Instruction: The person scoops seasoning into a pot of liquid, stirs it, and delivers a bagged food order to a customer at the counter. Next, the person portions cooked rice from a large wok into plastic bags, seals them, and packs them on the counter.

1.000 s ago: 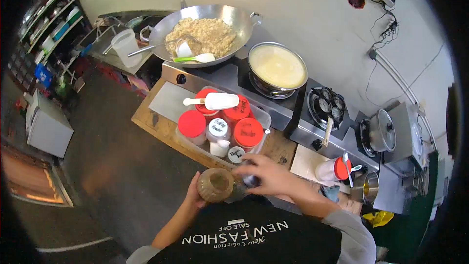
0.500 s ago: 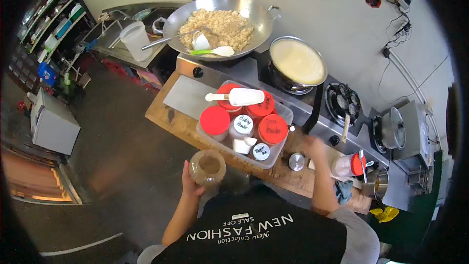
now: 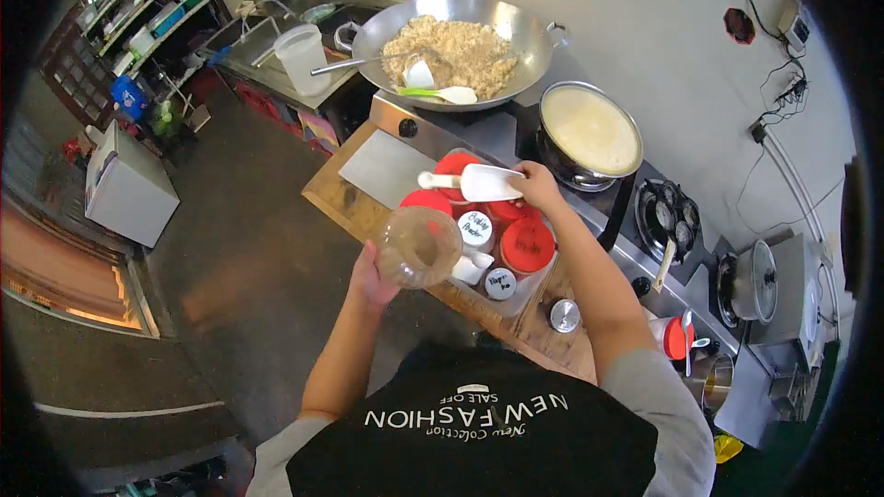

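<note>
My left hand is wrapped round the side of a round, see-through jar. The jar has a brownish tint, and I cannot make out what is inside. It is held up in front of the near left edge of a clear plastic tub. My right hand reaches over the tub, its fingers closed on the wide end of a white scoop. The scoop lies across red-lidded jars, its handle pointing left. A white-lidded jar marked Baking Powder stands among them, near a small white cup.
Behind the tub, a large wok holds a crumbly mixture and utensils. A pan of pale liquid sits on the stove, its dark handle pointing toward me. A round metal lid lies on the wooden counter.
My right hand has moved from the counter at the right to the scoop. The jar in my left hand has been raised toward the tub. The camera view has shifted.
</note>
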A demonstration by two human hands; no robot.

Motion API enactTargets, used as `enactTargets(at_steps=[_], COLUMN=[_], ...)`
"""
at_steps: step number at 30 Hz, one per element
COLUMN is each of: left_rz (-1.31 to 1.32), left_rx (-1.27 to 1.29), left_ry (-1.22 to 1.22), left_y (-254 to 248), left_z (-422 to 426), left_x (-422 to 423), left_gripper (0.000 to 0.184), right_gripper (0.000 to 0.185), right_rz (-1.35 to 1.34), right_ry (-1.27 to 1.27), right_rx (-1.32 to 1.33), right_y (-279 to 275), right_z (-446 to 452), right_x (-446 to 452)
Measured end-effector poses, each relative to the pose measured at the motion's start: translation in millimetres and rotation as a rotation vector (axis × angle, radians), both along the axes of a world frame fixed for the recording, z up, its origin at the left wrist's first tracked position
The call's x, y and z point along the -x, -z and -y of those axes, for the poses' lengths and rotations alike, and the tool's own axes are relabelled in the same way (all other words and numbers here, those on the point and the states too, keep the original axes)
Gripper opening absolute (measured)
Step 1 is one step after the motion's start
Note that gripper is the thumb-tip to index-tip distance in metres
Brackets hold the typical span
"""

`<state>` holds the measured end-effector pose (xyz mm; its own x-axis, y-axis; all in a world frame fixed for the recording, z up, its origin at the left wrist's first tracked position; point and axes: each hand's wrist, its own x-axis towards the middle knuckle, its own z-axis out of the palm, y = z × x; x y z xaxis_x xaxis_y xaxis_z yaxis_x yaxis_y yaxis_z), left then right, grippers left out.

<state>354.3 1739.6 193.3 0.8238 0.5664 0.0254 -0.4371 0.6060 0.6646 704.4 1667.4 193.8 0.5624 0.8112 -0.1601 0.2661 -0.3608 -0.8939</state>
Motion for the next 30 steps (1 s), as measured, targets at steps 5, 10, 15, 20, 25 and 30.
enactTargets(at_steps=[5,10,15,20,25,30], left_rz=[-0.043,-0.041,-0.115,-0.173,-0.182,-0.217], left_rx=[-0.010,0.047,-0.212,-0.277,-0.281,-0.260], left_ry=[-0.047,0.030,0.122,0.219,0.264,0.256], left_y=[-25,-37,-77,-87,-82,-77], left_z=[-20,-32,-23,-7,0,1], left_x=[-40,-117,-195,-251,-284,-301], left_gripper=[0.070,0.047,0.047,0.053,0.056,0.056], right_gripper=[0.014,0.023,0.030,0.029,0.026,0.023], right_rz=[-0.171,0.444,0.818,0.792,0.691,0.361], right_ry=[0.248,0.092,-0.022,0.005,0.041,0.202], right_rx=[-0.390,-0.432,-0.419,-0.340,-0.328,-0.152], right_y=[-81,-155,-177,-168,-159,-156], right_z=[82,136,155,162,169,171], right_x=[-3,15,5,-22,-57,-81])
